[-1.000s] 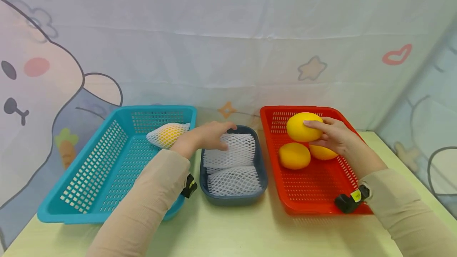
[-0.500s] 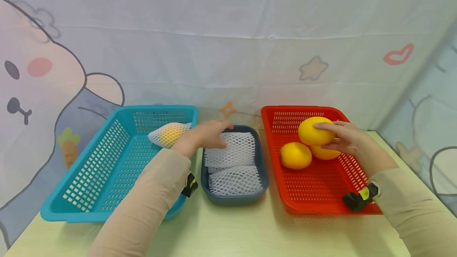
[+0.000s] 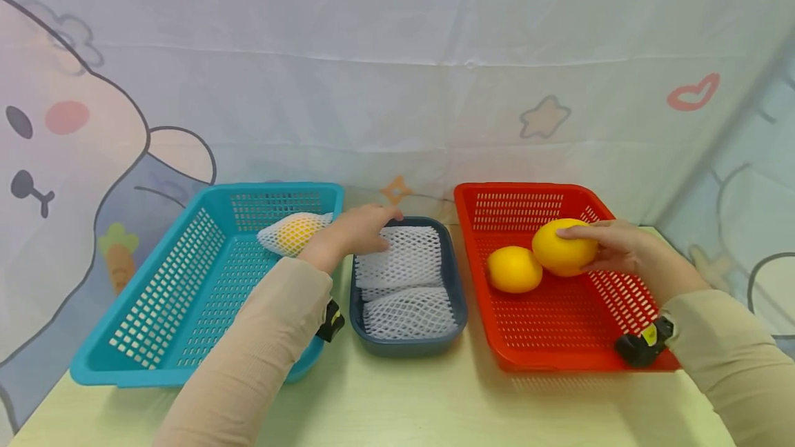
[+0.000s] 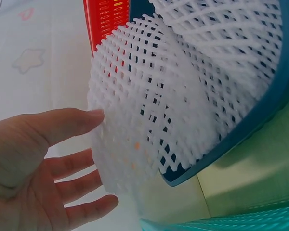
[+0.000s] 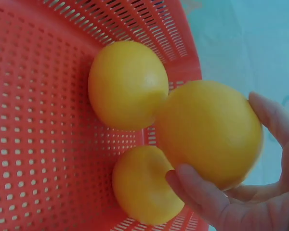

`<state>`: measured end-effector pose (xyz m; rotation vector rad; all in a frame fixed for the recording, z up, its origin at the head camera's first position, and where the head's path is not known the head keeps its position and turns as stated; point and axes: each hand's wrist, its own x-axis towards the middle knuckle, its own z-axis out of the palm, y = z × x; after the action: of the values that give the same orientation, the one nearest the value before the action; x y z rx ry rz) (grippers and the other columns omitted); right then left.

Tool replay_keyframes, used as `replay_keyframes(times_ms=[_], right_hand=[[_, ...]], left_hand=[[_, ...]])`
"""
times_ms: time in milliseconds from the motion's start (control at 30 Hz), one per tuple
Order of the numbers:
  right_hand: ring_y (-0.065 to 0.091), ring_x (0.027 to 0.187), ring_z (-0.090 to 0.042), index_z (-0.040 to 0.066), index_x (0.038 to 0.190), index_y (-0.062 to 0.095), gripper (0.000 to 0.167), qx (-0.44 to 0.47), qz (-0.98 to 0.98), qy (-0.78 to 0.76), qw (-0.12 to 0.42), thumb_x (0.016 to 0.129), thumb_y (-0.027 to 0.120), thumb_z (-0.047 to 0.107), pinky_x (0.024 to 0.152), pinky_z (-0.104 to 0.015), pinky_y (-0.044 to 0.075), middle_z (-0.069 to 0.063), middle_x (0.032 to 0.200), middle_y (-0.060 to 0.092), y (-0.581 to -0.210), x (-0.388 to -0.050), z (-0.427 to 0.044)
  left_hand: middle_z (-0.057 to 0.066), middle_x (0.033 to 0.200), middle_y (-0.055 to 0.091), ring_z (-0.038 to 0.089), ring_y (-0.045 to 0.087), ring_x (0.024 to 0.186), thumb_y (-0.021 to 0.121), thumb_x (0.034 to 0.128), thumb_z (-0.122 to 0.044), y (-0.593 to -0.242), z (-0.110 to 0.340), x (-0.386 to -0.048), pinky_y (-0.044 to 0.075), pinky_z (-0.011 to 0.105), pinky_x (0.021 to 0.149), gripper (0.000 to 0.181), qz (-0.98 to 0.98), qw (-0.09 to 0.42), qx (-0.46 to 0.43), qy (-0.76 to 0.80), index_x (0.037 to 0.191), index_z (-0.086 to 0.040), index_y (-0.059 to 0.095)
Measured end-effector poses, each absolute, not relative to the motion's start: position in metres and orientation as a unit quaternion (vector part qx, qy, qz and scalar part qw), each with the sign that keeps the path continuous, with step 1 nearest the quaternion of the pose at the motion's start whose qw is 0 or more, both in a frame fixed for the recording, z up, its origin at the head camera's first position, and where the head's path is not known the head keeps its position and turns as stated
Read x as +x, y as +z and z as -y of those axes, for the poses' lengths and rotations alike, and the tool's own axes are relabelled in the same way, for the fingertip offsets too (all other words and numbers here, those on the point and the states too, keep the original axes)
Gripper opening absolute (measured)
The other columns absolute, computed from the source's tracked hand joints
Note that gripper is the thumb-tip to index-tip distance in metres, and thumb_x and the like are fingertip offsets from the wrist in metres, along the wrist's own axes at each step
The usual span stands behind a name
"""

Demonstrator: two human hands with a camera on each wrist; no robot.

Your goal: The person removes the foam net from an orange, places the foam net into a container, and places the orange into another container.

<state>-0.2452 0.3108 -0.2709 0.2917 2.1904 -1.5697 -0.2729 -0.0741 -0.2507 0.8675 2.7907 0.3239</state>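
Observation:
My left hand (image 3: pixel 357 236) is over the left side of a dark blue tray (image 3: pixel 406 348), with thumb and fingers apart. Beside them is the edge of a white foam net sleeve (image 4: pixel 130 110); the thumb tip overlaps it, but I cannot tell if it presses on it. Another foam net sleeve (image 3: pixel 410 316) lies nearer in the tray. In the red basket (image 3: pixel 515 364), my right hand (image 3: pixel 621 250) holds a smooth, rounded yellow fruit (image 5: pixel 209 134), thumb and fingers on opposite sides. A second yellow fruit (image 3: pixel 514 270) sits left of it. A third yellow fruit (image 5: pixel 147 185) is hidden in the head view.
A teal basket (image 3: pixel 93 364) stands at the left, holding a net-wrapped yellow fruit (image 3: pixel 293 233) near its back right corner. The pale table (image 3: pixel 385 405) extends in front of the containers. A printed curtain (image 3: pixel 385 88) hangs behind them.
My right hand has carried the yellow fruit rightward and lower in the red basket, now covering the fruit behind it. The left hand has shifted slightly left and away.

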Motion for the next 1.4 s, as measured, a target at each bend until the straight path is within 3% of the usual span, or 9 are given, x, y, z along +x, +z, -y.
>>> replay_keyframes(times_ms=[233, 500, 733, 1167, 1400], right_hand=[[0.056, 0.090, -0.017, -0.009, 0.134, 0.031, 0.071, 0.091, -0.801, -0.533, 0.257, 0.089, 0.060, 0.038, 0.088, -0.037, 0.048, -0.006, 0.108, 0.049, -0.2739, -0.2475, -0.3166], [0.060, 0.083, -0.017, -0.007, 0.119, 0.045, 0.057, 0.079, -0.834, -0.459, 0.296, 0.087, 0.062, 0.038, 0.082, -0.036, 0.050, -0.003, 0.094, 0.057, -0.2731, -0.2454, -0.3184], [0.056, 0.082, -0.019, -0.006, 0.113, 0.043, 0.055, 0.074, -0.852, -0.408, 0.319, 0.085, 0.065, 0.036, 0.078, -0.035, 0.052, -0.007, 0.094, 0.053, -0.2715, -0.2423, -0.3157], [0.053, 0.094, -0.027, -0.016, 0.128, 0.017, 0.080, 0.073, -0.857, -0.371, 0.352, 0.082, 0.070, 0.023, 0.084, -0.040, 0.050, -0.021, 0.109, 0.040, -0.2722, -0.2424, -0.3099], [0.046, 0.098, -0.036, -0.020, 0.124, 0.019, 0.078, 0.054, -0.885, -0.328, 0.326, 0.080, 0.072, 0.018, 0.083, -0.041, 0.049, -0.028, 0.110, 0.033, -0.2722, -0.2420, -0.3113]], left_hand=[[0.016, 0.138, 0.043, 0.031, 0.041, 0.126, 0.057, 0.0905, -0.008, -0.2482, 0.0749, -0.2713, 0.037, 0.043, 0.098, 0.050, -0.946, 0.097, 0.291, 0.103, 0.138, -0.006, 0.043], [0.015, 0.140, 0.041, 0.031, 0.040, 0.127, 0.058, 0.0912, -0.012, -0.2473, 0.0735, -0.2726, 0.036, 0.043, 0.099, 0.050, -0.948, 0.106, 0.285, 0.097, 0.139, -0.008, 0.041], [0.015, 0.140, 0.042, 0.031, 0.040, 0.127, 0.059, 0.0906, -0.013, -0.2440, 0.0745, -0.2721, 0.036, 0.044, 0.099, 0.051, -0.947, 0.105, 0.289, 0.099, 0.138, -0.007, 0.042], [0.016, 0.138, 0.043, 0.031, 0.043, 0.124, 0.059, 0.0909, -0.014, -0.2427, 0.0774, -0.2710, 0.039, 0.044, 0.096, 0.049, -0.948, 0.102, 0.285, 0.102, 0.137, -0.009, 0.043], [0.015, 0.138, 0.043, 0.030, 0.043, 0.125, 0.060, 0.0909, -0.014, -0.2446, 0.0779, -0.2715, 0.038, 0.043, 0.096, 0.049, -0.948, 0.101, 0.286, 0.098, 0.137, -0.009, 0.043]])
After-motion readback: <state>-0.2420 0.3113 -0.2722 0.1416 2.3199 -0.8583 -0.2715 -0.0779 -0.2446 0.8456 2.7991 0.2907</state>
